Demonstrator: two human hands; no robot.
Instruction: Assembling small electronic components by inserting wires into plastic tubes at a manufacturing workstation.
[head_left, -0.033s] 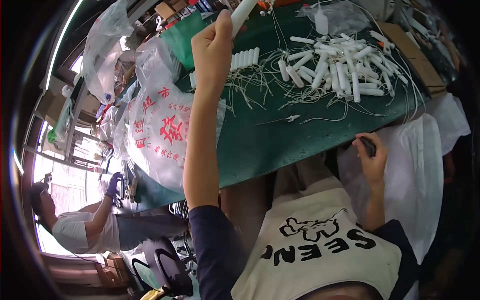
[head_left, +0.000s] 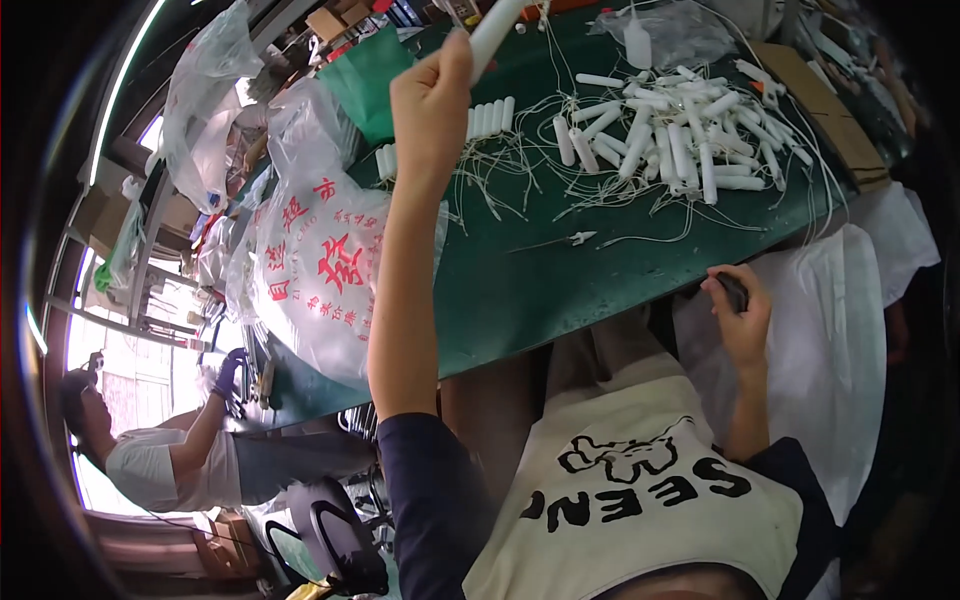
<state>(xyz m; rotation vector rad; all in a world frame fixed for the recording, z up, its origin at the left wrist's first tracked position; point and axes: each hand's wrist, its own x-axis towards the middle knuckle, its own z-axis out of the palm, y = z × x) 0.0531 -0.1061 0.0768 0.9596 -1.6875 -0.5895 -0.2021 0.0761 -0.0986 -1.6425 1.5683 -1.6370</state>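
Note:
My left hand (head_left: 432,110) is raised over the far side of the green table, closed around a smooth white cylinder (head_left: 496,38) that runs out of the picture at the top. Beyond my left wrist stands a row of white cylindrical pieces (head_left: 492,118), their thin white wires trailing toward me. To the right lies a tangled heap of the same wired pieces (head_left: 685,135). My right hand (head_left: 742,318) is at the table's near edge, fingers curled around a small dark object (head_left: 735,293) whose kind I cannot make out. A thin pointed tool with a white end (head_left: 578,239) lies between.
A white plastic bag with red print (head_left: 320,270) bulges beside my left forearm. Cardboard (head_left: 820,115) bounds the table's right side; a white bottle (head_left: 637,45) stands behind the heap. White sheeting (head_left: 800,350) hangs beside my right arm. A gloved co-worker (head_left: 150,460) sits far left.
The view has shifted very slightly. My left hand with the white cylinder sits a little lower and further right in the picture; both grips look the same.

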